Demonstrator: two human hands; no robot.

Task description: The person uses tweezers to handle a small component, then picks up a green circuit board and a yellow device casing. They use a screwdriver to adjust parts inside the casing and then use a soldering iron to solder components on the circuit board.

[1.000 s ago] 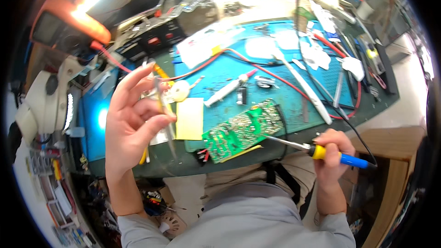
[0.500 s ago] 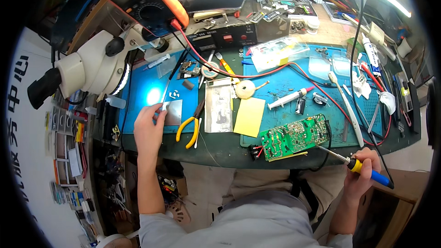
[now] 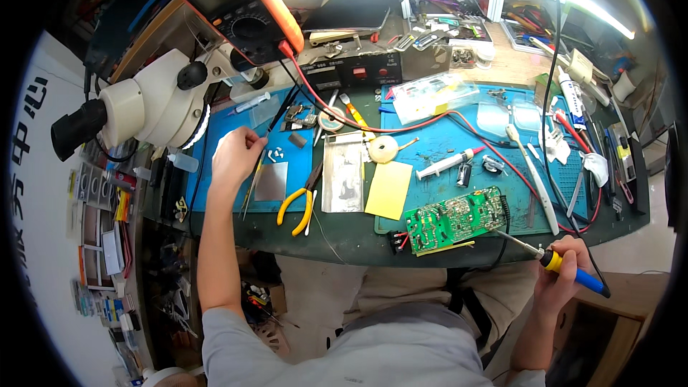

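Observation:
My left hand (image 3: 240,154) is closed in a pinch above the left blue mat, on what looks like a pair of slim tweezers (image 3: 249,192). Their thin metal tips point toward me, beside a square silver plate (image 3: 271,183). Small white bits (image 3: 275,153) lie just right of my fingers. In my right hand (image 3: 562,272) is a soldering iron (image 3: 550,259) with a blue and yellow handle. Its tip reaches the lower right edge of a green circuit board (image 3: 455,219); whether it touches is too small to tell.
Yellow-handled pliers (image 3: 296,215), a metal tray (image 3: 343,172), a yellow pad (image 3: 388,190) and a syringe (image 3: 449,162) lie mid-bench. A microscope (image 3: 147,104) overhangs the left mat. An orange multimeter (image 3: 247,11) stands behind, its red lead (image 3: 401,129) crossing the bench.
My left hand has moved up and away from me; the tweezer tips now show below it, beside the silver plate. The iron stays at the board. The whole view has shifted slightly.

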